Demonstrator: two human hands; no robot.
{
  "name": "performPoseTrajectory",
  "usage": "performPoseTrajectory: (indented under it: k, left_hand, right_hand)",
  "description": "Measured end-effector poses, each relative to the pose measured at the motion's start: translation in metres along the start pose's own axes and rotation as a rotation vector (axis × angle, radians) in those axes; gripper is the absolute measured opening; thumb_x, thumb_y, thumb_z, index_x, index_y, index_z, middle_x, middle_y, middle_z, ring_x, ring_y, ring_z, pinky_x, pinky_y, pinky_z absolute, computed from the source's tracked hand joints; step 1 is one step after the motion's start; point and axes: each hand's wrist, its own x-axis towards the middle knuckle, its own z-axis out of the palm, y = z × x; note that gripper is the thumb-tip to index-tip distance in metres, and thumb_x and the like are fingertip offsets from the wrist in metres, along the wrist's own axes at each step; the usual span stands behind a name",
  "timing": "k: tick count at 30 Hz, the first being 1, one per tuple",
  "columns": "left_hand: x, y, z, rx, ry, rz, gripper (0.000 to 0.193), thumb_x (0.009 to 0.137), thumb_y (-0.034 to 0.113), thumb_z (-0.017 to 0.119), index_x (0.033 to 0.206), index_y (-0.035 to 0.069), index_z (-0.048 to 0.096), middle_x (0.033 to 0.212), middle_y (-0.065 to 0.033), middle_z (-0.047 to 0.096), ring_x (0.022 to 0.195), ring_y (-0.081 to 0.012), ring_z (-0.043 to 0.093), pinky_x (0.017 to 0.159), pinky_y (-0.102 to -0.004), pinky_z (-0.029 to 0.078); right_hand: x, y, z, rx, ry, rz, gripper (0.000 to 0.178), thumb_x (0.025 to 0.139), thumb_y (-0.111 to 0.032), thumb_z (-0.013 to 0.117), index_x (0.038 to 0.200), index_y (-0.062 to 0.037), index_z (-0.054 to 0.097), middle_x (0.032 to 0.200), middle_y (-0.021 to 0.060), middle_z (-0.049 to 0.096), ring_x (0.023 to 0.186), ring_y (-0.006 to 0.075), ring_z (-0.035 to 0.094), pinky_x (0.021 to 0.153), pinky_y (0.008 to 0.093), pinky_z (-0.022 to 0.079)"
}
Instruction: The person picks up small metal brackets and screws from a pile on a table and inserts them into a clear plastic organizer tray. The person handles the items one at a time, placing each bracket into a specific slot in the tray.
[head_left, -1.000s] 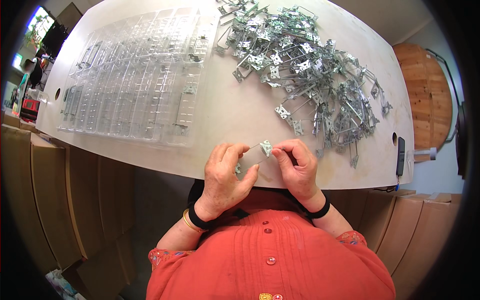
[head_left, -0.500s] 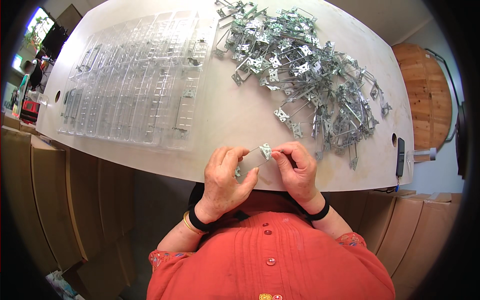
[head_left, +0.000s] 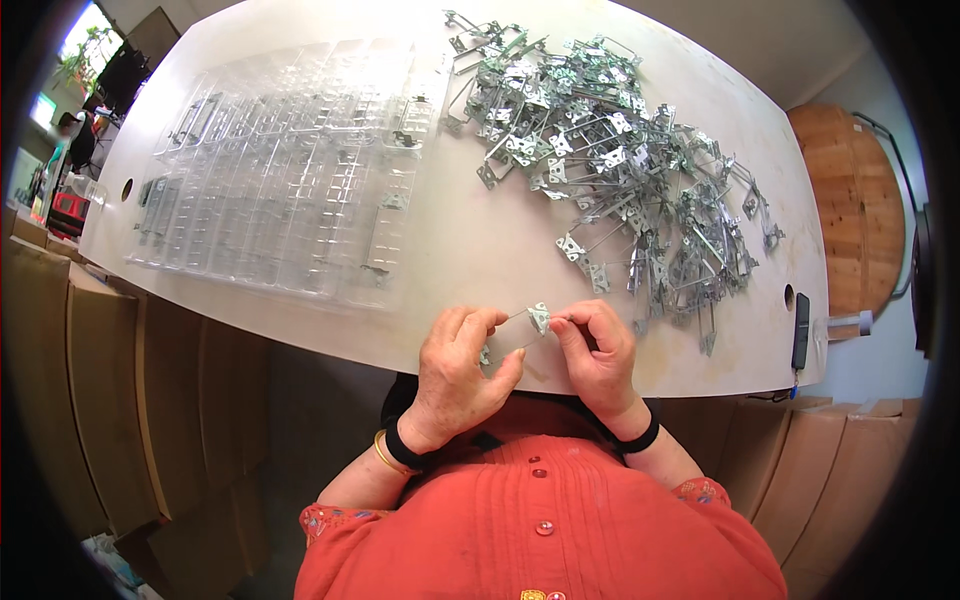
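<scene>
Near the table's front edge, my two hands share one small metal bracket (head_left: 539,318) with thin wire rods and punched plates. My left hand (head_left: 463,368) curls round its left end, thumb and fingers gripping the rods, and a second plate shows inside the palm. Thumb and forefinger of my right hand (head_left: 601,355) pinch at the plate on the right end; the fingertips hide exactly what they grip. Beyond my hands lies a large heap of similar metal brackets (head_left: 612,150). To the left, clear plastic trays (head_left: 290,170) with long compartments hold a few brackets.
All this rests on a pale table (head_left: 480,240) with a curved front edge. A black oblong device (head_left: 801,323) lies at its right edge beside a round hole. Cardboard boxes (head_left: 100,380) stand below on both sides. A round wooden board (head_left: 850,205) leans at the right wall.
The whole view has shifted slightly, so the table and trays sit a little lower. Both hands keep their hold on the bracket, with hardly any change in pose.
</scene>
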Motion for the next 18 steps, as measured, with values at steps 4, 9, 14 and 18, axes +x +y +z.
performPoseTrajectory:
  k: [4,9,14,18]
  left_hand:
    - [-0.001,0.001,-0.001,-0.006,0.008,-0.001,0.04,0.077,0.007,0.086,0.114,0.002,0.069,0.099,-0.0119,0.067,0.088,-0.0278,0.065,0.077,-0.0402,0.055]
    - [-0.002,0.002,0.002,0.037,0.04,0.033,0.041,0.078,0.008,0.087,0.115,0.003,0.069,0.102,-0.0141,0.067,0.091,-0.0317,0.066,0.079,-0.0427,0.056]
    - [-0.005,0.005,0.001,0.052,0.048,0.028,0.044,0.079,0.008,0.087,0.118,0.003,0.068,0.108,-0.0157,0.067,0.095,-0.0348,0.066,0.082,-0.0437,0.057]
    - [-0.006,0.006,0.0,0.049,0.051,0.029,0.048,0.08,0.008,0.088,0.123,0.003,0.067,0.111,-0.0166,0.066,0.098,-0.0354,0.065,0.084,-0.0438,0.056]
  right_hand:
    - [-0.003,-0.002,0.0,0.036,-0.003,0.071,0.01,0.098,-0.006,0.08,0.098,-0.0032,0.07,0.087,0.006,0.065,0.072,0.0156,0.059,0.065,0.0295,0.049]
    - [-0.011,0.013,-0.001,0.118,0.07,0.103,0.009,0.101,-0.005,0.076,0.1,-0.0032,0.067,0.093,0.0053,0.063,0.074,0.0135,0.057,0.067,0.0277,0.047]
    - [-0.015,0.015,-0.002,0.184,0.039,0.154,0.011,0.105,-0.009,0.073,0.101,-0.003,0.065,0.095,0.0034,0.061,0.077,0.0109,0.057,0.07,0.0259,0.048]
    - [-0.015,0.016,-0.005,0.216,0.005,0.181,0.011,0.106,-0.01,0.072,0.102,-0.0028,0.064,0.096,0.0029,0.062,0.078,0.01,0.058,0.07,0.0254,0.048]
